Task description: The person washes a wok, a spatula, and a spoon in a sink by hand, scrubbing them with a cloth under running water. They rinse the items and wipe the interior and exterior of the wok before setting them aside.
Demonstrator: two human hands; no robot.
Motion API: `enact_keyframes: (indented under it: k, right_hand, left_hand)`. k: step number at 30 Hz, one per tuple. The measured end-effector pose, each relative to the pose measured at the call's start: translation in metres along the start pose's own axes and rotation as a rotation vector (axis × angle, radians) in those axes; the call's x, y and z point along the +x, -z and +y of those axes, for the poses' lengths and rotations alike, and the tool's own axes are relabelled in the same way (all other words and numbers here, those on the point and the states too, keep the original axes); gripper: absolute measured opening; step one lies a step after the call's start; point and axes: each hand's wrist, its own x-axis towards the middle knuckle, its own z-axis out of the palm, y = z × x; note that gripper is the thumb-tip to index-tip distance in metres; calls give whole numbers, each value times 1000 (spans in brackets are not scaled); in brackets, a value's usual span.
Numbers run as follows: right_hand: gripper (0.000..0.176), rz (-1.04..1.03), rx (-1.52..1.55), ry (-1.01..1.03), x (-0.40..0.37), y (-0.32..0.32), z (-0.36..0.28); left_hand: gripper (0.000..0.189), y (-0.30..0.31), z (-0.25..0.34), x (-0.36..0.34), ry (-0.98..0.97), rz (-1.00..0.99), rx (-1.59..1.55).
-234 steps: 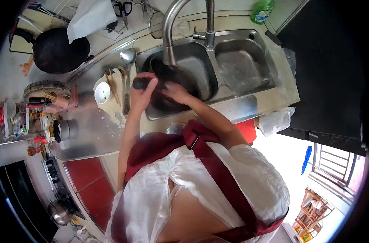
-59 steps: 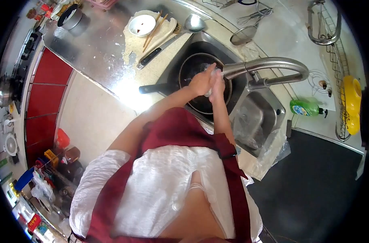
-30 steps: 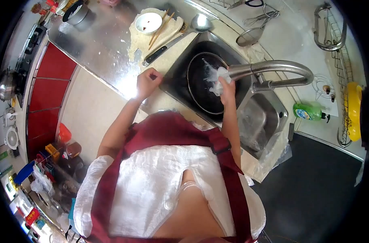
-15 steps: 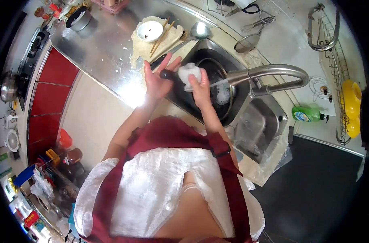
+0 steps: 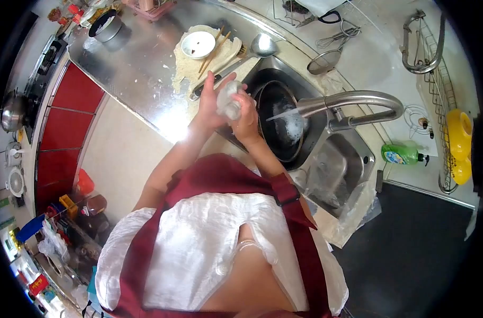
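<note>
A: Nearest us?
B: Our dark red cloth apron (image 5: 215, 172). Above it, just left of the pan, we have both hands together.
A: Their state?
B: Left hand (image 5: 208, 108) mostly open, fingers extended, palm behind the wad. Right hand (image 5: 245, 116) partly closed, fingers curled on the crumpled, whitish, soft wad (image 5: 229, 100). Whether the left also grips it, we cannot tell.
A: And the pan itself?
B: Round black pan (image 5: 273, 127), tilted in a steel sink basin (image 5: 316, 132). We note white suds (image 5: 293, 127) inside; a water stream (image 5: 284, 114) enters from the curved brushed-metal faucet (image 5: 366, 98) to the pan's right.
A: Also right of the pan?
B: A second, smaller steel basin (image 5: 334, 148), crumpled clear plastic (image 5: 326, 185) in it.
A: Farther out?
B: Beyond the pan, a metal ladle (image 5: 263, 45). Beyond and left of it, a small round white bowl (image 5: 198, 45), two thin brown chopsticks (image 5: 216, 53) beside it. Well right of the pan, we log a green soap bottle (image 5: 400, 153), then glossy yellow containers (image 5: 458, 135).
</note>
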Motion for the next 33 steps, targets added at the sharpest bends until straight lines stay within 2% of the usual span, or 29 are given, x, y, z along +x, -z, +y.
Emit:
enact_keyframes:
  k: [7,10,13,17,19,21,23,25,27,29,30,33]
  right_hand:
    - [50,-168,-183,-49,-35,28,52]
    - [51,-249,-318,-124,-47,35,68]
    - [48,-292,-297,-221,-51,40,69]
    - [44,-292,-172,-268,-44,56,55]
    - [42,-223,-113,-432,-48,56,55]
    - [45,-176,-71,-470,-43,60,45]
    - [47,-123,-36,-519,-33,63,28]
    - [53,-61,-73,-187,-17,55,16]
    - [54,-25,-88,-36,11,52,-7]
    - [52,-40,-201,48,24,50,-15]
    - [52,-33,-204,40,23,51,-10]
    - [50,-22,-241,11,15,50,7]
  left_hand:
    - [81,7,3,5,49,13,63]
    - [81,-1,2,4,38,45,71]
    - [82,3,2,4,18,49,103]
    - [82,-2,1,4,20,4,87]
    - [82,-8,0,4,18,-40,101]
    - [81,-17,-4,7,1,-160,185]
    - [80,-26,-10,11,12,-175,165]
    - [79,-34,-14,17,-77,-105,172]
    - [76,-40,-16,19,-104,-117,227]
    - [72,-46,-17,20,-114,-82,309]
    - [68,-45,-17,24,-117,-134,311]
    - [67,-45,-17,31,-142,-115,436]
